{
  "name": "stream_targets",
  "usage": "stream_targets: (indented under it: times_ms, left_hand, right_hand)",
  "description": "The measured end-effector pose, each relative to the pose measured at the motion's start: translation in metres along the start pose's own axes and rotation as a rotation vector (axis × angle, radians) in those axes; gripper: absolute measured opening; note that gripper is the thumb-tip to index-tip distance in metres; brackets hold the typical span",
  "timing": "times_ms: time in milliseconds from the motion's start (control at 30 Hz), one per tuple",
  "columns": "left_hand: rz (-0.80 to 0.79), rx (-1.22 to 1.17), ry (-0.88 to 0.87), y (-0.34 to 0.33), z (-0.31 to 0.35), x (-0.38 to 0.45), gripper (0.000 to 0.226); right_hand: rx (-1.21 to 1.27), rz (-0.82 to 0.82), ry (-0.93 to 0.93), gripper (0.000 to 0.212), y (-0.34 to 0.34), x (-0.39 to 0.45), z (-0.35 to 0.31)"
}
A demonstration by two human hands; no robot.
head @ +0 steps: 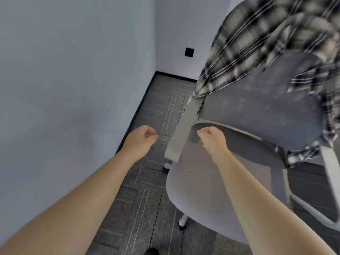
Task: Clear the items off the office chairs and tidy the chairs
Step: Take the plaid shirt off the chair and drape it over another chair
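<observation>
A grey fabric office chair [211, 181] with white armrest [182, 129] blocks the way from 12 to 3 o'clock. A blurred plaid shirt [257, 43] drapes its backrest. Grey striped carpet [147, 199] lies open toward 11 o'clock, hemmed by a pale wall [64, 80] at 9.

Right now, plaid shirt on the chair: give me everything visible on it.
The plaid shirt is woven-looking cloth, checked in beige, black and white. It hangs draped over the top of the grey chair backrest, with folds falling down the front and right side to about seat level. It is motion-blurred, so buttons and collar cannot be made out. Neither hand touches it.
</observation>
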State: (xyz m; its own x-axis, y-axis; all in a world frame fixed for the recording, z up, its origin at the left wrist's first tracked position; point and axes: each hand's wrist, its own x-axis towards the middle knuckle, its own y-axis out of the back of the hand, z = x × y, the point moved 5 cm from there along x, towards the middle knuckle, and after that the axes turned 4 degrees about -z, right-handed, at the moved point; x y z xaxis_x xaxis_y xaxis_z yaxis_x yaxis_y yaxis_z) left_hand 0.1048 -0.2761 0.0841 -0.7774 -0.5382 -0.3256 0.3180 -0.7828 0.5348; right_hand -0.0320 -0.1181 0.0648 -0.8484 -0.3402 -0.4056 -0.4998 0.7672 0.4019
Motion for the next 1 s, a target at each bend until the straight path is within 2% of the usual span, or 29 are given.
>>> stream_targets:
  times_ms: [67, 167, 333, 500, 767, 1000]
  left_hand:
    - [-0.013, 0.003, 0.024, -0.003, -0.022, 0.021, 0.028]
    - [-0.038, 0.020, 0.046, -0.010, -0.047, 0.051, 0.028]
    - [-0.069, 0.041, 0.055, -0.024, -0.069, 0.084, 0.028]
    - [-0.075, 0.039, 0.052, -0.036, -0.074, 0.094, 0.027]
    - [-0.059, 0.025, 0.037, -0.042, -0.066, 0.065, 0.026]
    - [-0.039, 0.004, 0.035, -0.046, -0.062, 0.005, 0.027]
  right_hand:
    - [-0.004, -0.012, -0.019, 0.021, -0.024, 0.026, 0.009]
    - [0.008, -0.006, -0.045, 0.009, -0.052, 0.062, 0.022]
    - [0.181, -0.021, -0.204, 0.038, -0.079, 0.107, 0.051]
    - [0.330, -0.043, -0.220, 0.033, -0.086, 0.116, 0.056]
    - [0.243, -0.166, -0.241, 0.029, -0.077, 0.062, 0.076]
    - [-0.070, -0.258, -0.264, 0.025, -0.049, -0.005, 0.109]
